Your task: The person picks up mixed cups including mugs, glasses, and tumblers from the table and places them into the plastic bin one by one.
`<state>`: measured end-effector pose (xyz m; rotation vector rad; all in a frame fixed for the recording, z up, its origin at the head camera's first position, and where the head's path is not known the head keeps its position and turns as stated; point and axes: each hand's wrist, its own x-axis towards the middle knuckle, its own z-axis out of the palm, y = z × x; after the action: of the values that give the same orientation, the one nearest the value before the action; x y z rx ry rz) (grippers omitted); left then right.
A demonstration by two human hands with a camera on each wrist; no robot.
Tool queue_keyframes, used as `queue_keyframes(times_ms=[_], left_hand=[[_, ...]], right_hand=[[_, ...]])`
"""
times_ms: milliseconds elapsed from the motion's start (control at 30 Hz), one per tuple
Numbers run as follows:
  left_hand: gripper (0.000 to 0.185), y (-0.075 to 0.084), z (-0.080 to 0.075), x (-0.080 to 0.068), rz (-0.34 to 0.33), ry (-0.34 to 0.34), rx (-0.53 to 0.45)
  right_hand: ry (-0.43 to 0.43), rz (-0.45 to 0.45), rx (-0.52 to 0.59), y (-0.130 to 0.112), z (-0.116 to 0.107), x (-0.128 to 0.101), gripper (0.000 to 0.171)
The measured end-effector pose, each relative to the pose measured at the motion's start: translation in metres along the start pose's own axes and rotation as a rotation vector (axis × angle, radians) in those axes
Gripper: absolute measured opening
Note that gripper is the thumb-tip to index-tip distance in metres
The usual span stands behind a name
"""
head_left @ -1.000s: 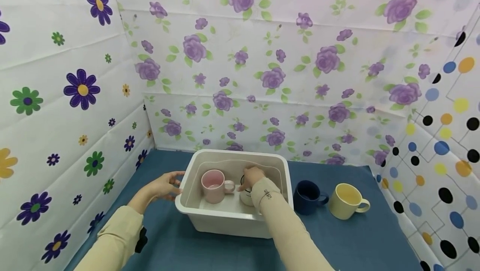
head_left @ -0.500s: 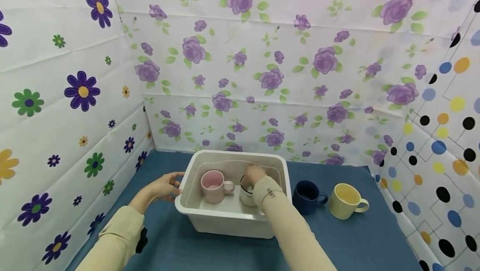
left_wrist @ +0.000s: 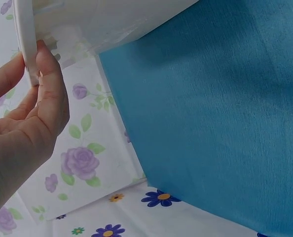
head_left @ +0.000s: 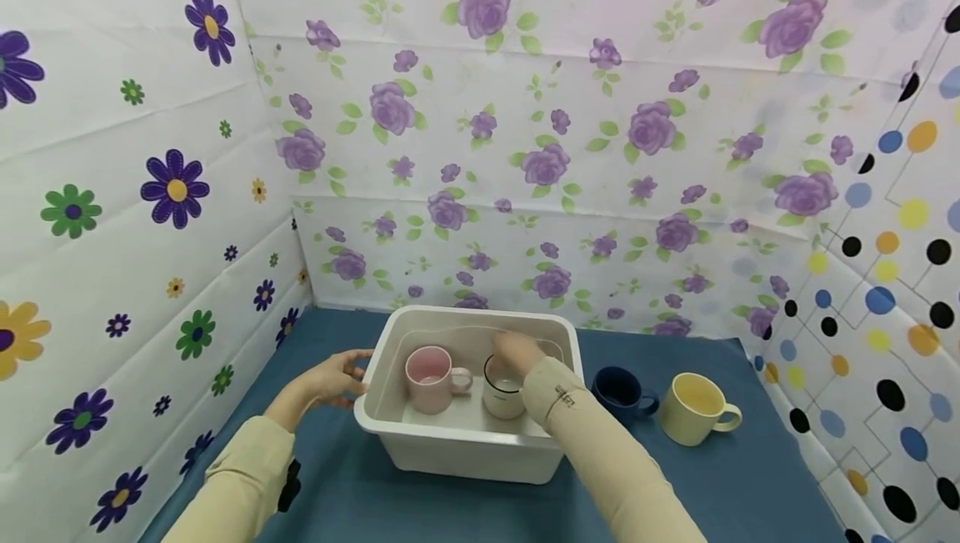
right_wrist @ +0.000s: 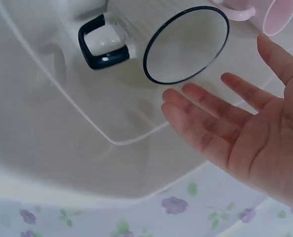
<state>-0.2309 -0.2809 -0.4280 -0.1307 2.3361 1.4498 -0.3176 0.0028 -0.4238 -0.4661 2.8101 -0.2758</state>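
Two mugs sit in the white tub (head_left: 390,418) — pink mug (head_left: 429,378) and white mug (head_left: 503,393) under the open right hand (head_left: 516,351); the left hand (head_left: 333,376) pinches the rim; navy mug (head_left: 619,394) and yellow mug (head_left: 696,407) wait rightward.

Bright, even, diffuse light, soft faint shadows, head view bowed at edges — wrist views slightly soft

A white bin (head_left: 457,451) on a blue cloth (head_left: 750,485) holds a pink mug (head_left: 429,378) and a white, dark-rimmed mug (head_left: 502,397); navy (head_left: 618,393) and yellow (head_left: 693,408) mugs stand outside.
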Motion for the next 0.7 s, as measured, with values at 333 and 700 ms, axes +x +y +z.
queue_keyframes(times_ms=[333,700], left_hand=[[0.067,-0.003,0.001,-0.002,-0.003,0.004,0.02],[0.066,0.0,0.003,0.0,0.004,-0.006,0.027]], right_hand=[[0.016,-0.057,-0.171,0.007,-0.001,-0.002,0.036],[0.142,-0.271,-0.052,0.022,-0.008,-0.025,0.022]])
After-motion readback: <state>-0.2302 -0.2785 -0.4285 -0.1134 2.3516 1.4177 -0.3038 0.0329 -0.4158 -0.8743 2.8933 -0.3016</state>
